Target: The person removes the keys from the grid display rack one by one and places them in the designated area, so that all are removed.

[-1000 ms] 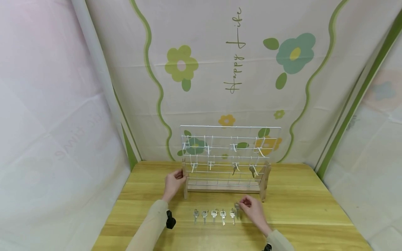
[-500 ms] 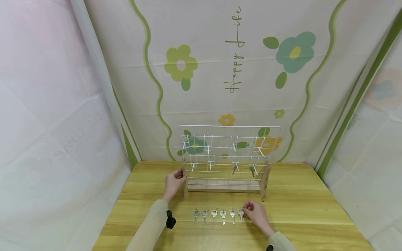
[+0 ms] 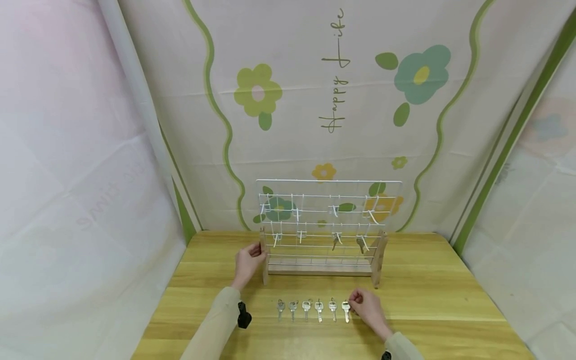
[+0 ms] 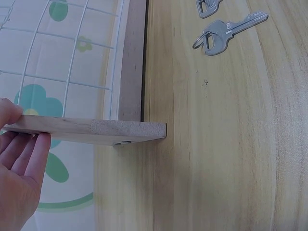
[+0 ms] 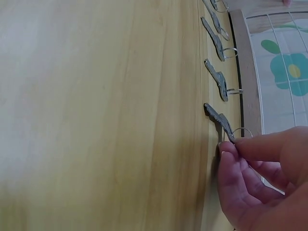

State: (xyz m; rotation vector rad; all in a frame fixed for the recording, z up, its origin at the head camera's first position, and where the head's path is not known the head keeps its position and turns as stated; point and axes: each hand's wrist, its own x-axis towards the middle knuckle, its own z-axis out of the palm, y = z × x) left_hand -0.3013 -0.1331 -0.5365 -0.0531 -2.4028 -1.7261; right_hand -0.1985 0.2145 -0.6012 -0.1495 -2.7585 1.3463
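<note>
My left hand [image 3: 248,262] grips the left wooden upright [image 4: 91,127] of a white wire grid rack [image 3: 315,223], thumb on one side and fingers on the other. At the right end of a row of silver keys, my right hand [image 3: 366,306] pinches a key [image 5: 219,117] by its head between thumb and fingertips. That key has a small metal ring [image 5: 244,131], and its blade lies close over the table. Beside it in the row is another key [image 3: 332,306], with several more to the left, blades pointing toward me.
White hooks fill two rows on the grid; a key [image 3: 335,243] and another key [image 3: 360,245] hang on the lower right ones. The rack's wooden base bar [image 3: 319,270] stands behind the key row on the wooden table [image 3: 432,310]. A flower-print cloth [image 3: 288,140] hangs behind.
One second ago the right hand held its key raised beside the row's right end. It has moved down and slightly right, bringing the key into line. The left hand stays on the upright.
</note>
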